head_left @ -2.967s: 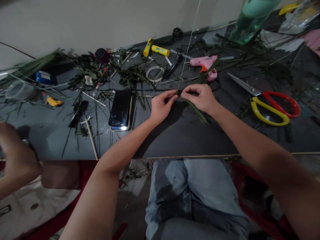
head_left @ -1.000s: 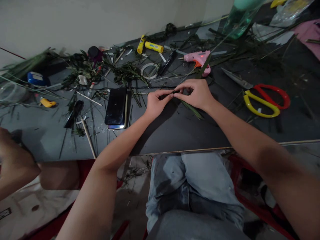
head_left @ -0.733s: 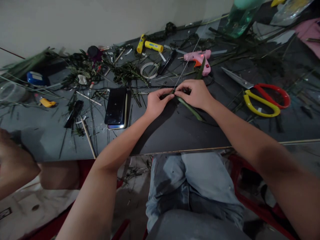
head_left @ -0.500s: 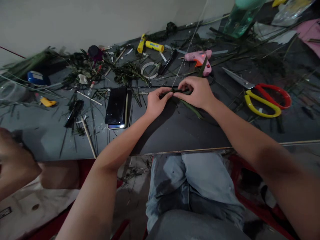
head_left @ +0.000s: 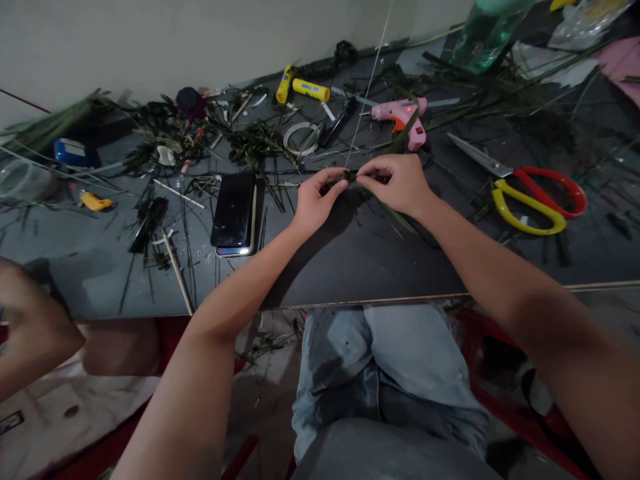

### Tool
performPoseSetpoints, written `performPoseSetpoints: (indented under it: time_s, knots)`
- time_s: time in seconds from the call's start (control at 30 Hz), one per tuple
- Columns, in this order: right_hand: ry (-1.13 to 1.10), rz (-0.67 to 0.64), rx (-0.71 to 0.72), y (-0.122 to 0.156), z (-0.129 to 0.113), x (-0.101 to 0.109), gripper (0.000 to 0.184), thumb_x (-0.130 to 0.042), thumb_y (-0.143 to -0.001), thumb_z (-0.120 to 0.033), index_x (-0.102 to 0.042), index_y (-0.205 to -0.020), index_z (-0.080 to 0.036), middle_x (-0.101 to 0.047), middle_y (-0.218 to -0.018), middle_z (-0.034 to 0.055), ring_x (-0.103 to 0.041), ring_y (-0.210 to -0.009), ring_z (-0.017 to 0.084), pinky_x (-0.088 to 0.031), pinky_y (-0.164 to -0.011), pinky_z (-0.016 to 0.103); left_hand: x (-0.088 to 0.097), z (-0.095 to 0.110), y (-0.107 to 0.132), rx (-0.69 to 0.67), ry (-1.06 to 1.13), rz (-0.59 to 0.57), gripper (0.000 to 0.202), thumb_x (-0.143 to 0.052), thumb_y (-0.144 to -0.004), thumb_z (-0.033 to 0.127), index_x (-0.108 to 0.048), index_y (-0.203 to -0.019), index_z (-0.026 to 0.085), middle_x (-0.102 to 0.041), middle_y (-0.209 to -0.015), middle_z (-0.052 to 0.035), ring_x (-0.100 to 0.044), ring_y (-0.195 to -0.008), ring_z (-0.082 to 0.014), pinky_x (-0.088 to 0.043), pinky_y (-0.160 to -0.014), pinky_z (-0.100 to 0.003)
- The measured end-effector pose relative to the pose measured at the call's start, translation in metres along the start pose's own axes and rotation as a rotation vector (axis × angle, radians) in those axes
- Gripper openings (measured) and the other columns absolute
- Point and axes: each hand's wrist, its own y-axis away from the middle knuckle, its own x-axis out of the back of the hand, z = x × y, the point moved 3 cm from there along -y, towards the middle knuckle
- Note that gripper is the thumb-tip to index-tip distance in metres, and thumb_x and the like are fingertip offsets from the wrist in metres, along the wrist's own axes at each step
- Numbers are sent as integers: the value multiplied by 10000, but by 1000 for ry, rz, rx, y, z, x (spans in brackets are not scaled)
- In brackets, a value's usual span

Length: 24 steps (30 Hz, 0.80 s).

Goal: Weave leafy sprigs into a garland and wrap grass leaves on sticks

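My left hand [head_left: 320, 197] pinches a small dark green knot of folded leaf [head_left: 349, 176] between thumb and forefinger. Against its other side, my right hand [head_left: 395, 181] is closed in a pinch on the same leaf strip. Loose green ends [head_left: 400, 219] trail below the right hand toward the table. A thin pale stalk [head_left: 371, 83] rises from the knot and leans up past the table's back edge. The finer folds are hidden behind my fingertips.
Beyond my right hand lies a pink glue gun [head_left: 400, 115]; scissors [head_left: 530, 193] rest to the right. Stacked phones [head_left: 233, 212], yellow glue sticks [head_left: 311, 90] and leaf scraps [head_left: 257, 143] litter the table. Another person's arm [head_left: 35, 333] shows at far left.
My right fingers have drawn slightly away from the left fingertips, so more of the green knot shows. The pale stalk now leans less to the right.
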Motion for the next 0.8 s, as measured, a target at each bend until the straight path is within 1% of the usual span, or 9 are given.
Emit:
performPoseSetpoints:
  time_s: [0.1,0.23,0.37,0.5,0.63,0.8]
  knots:
    - [-19,-39,3,1,0,-2,157,-708,-831,-299,-777,-914,-185,-730,-827,57,-634,-696,176,-503,-711,342,0,-1,0,-12,27,3,356,-683,-898,516,-744,-1082,217,-790,-1080,-61,-733,-966,-174,-567,-862,-286]
    - [-19,-29,-12,2,-1,0,170,-749,-802,-342,-766,-879,-192,-703,-777,53,-614,-664,173,-501,-706,352,0,-3,0,4,-18,36,339,-678,-904,519,-758,-1021,211,-788,-950,-46,-717,-860,-167,-556,-777,-282]
    - [10,7,7,2,-5,5,227,-781,-791,-400,-769,-938,-228,-718,-850,66,-618,-724,198,-499,-708,364,1,0,2,-9,-96,59,318,-674,-911,503,-773,-977,207,-784,-886,-32,-686,-765,-149,-533,-712,-270]
    - [34,-30,79,1,-5,4,221,-730,-848,-445,-767,-916,-238,-719,-884,69,-624,-784,215,-491,-743,379,0,6,3,-37,-154,34,293,-675,-916,478,-784,-966,211,-793,-890,-30,-676,-729,-140,-524,-682,-260]
    - [47,-46,108,1,-4,2,224,-697,-873,-429,-752,-891,-212,-701,-858,70,-620,-789,210,-480,-761,377,0,13,6,-44,-221,25,270,-671,-925,453,-784,-961,211,-796,-911,-38,-689,-762,-148,-534,-716,-269]
    - [15,-76,114,0,-5,2,222,-664,-889,-410,-745,-884,-203,-704,-871,78,-621,-792,207,-485,-754,374,1,21,9,-77,-274,54,242,-668,-934,426,-770,-1030,228,-793,-970,-38,-683,-808,-146,-541,-786,-278]
